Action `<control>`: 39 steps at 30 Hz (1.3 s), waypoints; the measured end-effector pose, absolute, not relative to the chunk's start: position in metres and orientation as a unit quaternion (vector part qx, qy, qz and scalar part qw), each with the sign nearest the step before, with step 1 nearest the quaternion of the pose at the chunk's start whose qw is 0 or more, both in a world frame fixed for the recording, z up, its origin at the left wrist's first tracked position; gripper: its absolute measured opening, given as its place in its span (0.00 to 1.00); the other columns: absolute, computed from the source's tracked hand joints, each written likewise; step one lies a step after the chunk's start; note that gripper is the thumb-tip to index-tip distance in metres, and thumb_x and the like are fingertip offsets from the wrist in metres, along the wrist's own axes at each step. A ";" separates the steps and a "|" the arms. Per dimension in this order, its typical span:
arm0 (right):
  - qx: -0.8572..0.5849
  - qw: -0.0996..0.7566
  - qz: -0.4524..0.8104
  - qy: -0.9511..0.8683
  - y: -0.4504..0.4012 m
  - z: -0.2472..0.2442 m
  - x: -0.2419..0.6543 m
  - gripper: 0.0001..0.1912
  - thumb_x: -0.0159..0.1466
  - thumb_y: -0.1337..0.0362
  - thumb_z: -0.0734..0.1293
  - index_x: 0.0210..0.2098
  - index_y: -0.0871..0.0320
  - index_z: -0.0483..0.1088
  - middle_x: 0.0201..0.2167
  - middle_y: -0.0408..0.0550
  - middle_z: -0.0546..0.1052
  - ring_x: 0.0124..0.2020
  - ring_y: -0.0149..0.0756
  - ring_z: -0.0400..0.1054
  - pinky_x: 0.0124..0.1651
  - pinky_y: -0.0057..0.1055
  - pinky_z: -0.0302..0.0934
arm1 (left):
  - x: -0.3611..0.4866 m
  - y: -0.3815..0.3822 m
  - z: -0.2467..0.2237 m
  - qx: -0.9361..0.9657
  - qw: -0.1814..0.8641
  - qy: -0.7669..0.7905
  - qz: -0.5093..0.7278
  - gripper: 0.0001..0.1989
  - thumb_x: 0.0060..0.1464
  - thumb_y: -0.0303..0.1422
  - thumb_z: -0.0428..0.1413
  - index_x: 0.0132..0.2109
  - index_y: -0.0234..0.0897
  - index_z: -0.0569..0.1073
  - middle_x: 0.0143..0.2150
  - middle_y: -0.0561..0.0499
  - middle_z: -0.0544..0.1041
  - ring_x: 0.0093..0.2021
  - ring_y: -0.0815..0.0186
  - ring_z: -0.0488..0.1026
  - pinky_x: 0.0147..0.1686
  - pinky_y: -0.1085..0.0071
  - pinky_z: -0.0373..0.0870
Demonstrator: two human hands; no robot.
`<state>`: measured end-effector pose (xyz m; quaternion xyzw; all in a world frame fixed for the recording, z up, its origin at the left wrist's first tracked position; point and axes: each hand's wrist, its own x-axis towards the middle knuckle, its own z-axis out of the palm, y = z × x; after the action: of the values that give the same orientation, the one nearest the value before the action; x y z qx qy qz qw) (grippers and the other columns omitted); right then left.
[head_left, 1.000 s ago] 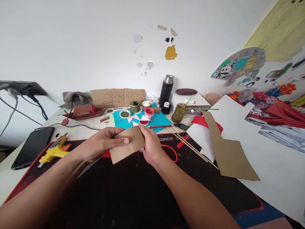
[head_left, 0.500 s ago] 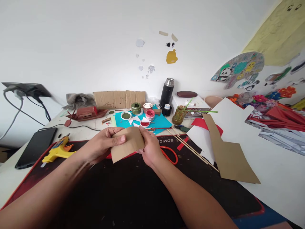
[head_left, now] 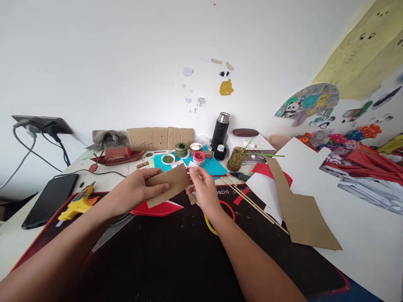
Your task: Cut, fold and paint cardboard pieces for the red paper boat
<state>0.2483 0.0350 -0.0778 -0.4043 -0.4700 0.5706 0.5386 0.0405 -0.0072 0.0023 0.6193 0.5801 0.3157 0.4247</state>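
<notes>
A small brown cardboard piece (head_left: 174, 181) is gripped in my left hand (head_left: 135, 188), thumb on its front face and fingers behind. At its right edge, the fingers of my right hand (head_left: 203, 191) pinch close around the card; the exact contact is partly hidden. Beneath my hands a red boat-shaped piece (head_left: 157, 208) lies on the black mat (head_left: 163, 260). Scissors with a red and yellow handle (head_left: 232, 209) sit under my right wrist.
To the left are a yellow glue gun (head_left: 78, 205) and a black phone (head_left: 50, 201). Paint jars (head_left: 181, 150), a murky water jar (head_left: 236, 160) and a flask (head_left: 220, 131) stand behind. Wooden sticks (head_left: 255, 207) and a larger cardboard sheet (head_left: 305, 218) lie right.
My right hand has shifted slightly right, to the cardboard piece's edge. The card now looks flatter and tilts up at its right end. The view has tipped upward, and more of the red piece shows.
</notes>
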 end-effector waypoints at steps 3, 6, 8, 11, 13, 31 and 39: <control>-0.395 0.565 0.526 -0.497 0.036 -0.081 0.249 0.24 0.69 0.39 0.73 0.49 0.53 0.79 0.51 0.52 0.85 0.53 0.47 0.80 0.46 0.37 0.77 | 0.046 -0.009 0.003 0.634 0.357 0.614 0.306 0.27 0.49 0.58 0.68 0.41 0.39 0.81 0.33 0.50 0.80 0.31 0.59 0.74 0.28 0.68 0.68; -0.377 0.570 0.465 -0.562 0.030 -0.083 0.248 0.24 0.74 0.42 0.70 0.59 0.51 0.79 0.63 0.55 0.82 0.65 0.51 0.77 0.66 0.47 0.71 | 0.054 -0.013 -0.004 0.643 0.326 0.628 0.293 0.25 0.52 0.58 0.65 0.40 0.40 0.79 0.30 0.53 0.77 0.27 0.62 0.70 0.25 0.68 0.64; -0.361 0.549 0.423 -0.624 0.023 -0.083 0.246 0.25 0.75 0.44 0.69 0.65 0.49 0.77 0.69 0.54 0.79 0.71 0.53 0.72 0.73 0.51 0.65 | 0.059 -0.017 -0.010 0.652 0.345 0.609 0.294 0.24 0.54 0.58 0.64 0.39 0.41 0.77 0.29 0.54 0.76 0.28 0.62 0.69 0.26 0.69 0.65; -0.347 0.510 0.397 -0.679 0.015 -0.082 0.243 0.27 0.78 0.45 0.66 0.71 0.49 0.74 0.73 0.53 0.75 0.75 0.51 0.68 0.78 0.52 0.60 | 0.065 -0.022 -0.017 0.665 0.378 0.563 0.314 0.22 0.58 0.57 0.63 0.41 0.41 0.79 0.33 0.53 0.79 0.31 0.60 0.73 0.30 0.68 0.71; -0.345 0.500 0.404 -0.683 0.013 -0.082 0.242 0.28 0.80 0.44 0.63 0.72 0.49 0.73 0.73 0.53 0.75 0.76 0.50 0.68 0.78 0.51 0.60 | 0.068 -0.023 -0.018 0.672 0.389 0.539 0.326 0.21 0.60 0.55 0.63 0.43 0.41 0.80 0.35 0.51 0.81 0.35 0.58 0.76 0.33 0.67 0.74; -0.308 0.509 0.497 -0.632 0.011 -0.081 0.240 0.32 0.80 0.37 0.59 0.69 0.48 0.77 0.65 0.51 0.82 0.69 0.50 0.75 0.73 0.50 0.66 | 0.074 -0.029 -0.023 0.663 0.369 0.546 0.356 0.21 0.61 0.54 0.62 0.38 0.40 0.82 0.30 0.51 0.79 0.32 0.60 0.76 0.31 0.69 0.73; -0.391 0.497 0.429 -0.645 0.018 -0.081 0.245 0.34 0.77 0.37 0.64 0.74 0.48 0.73 0.73 0.53 0.76 0.75 0.55 0.69 0.77 0.54 0.62 | 0.066 -0.024 -0.028 0.647 0.327 0.601 0.336 0.25 0.57 0.59 0.64 0.41 0.39 0.80 0.29 0.54 0.77 0.25 0.65 0.68 0.23 0.71 0.64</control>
<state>0.2446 0.0179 -0.0811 -0.3913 -0.6449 0.4293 0.4967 0.0658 -0.0242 -0.0278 0.6469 0.6012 0.3361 0.3273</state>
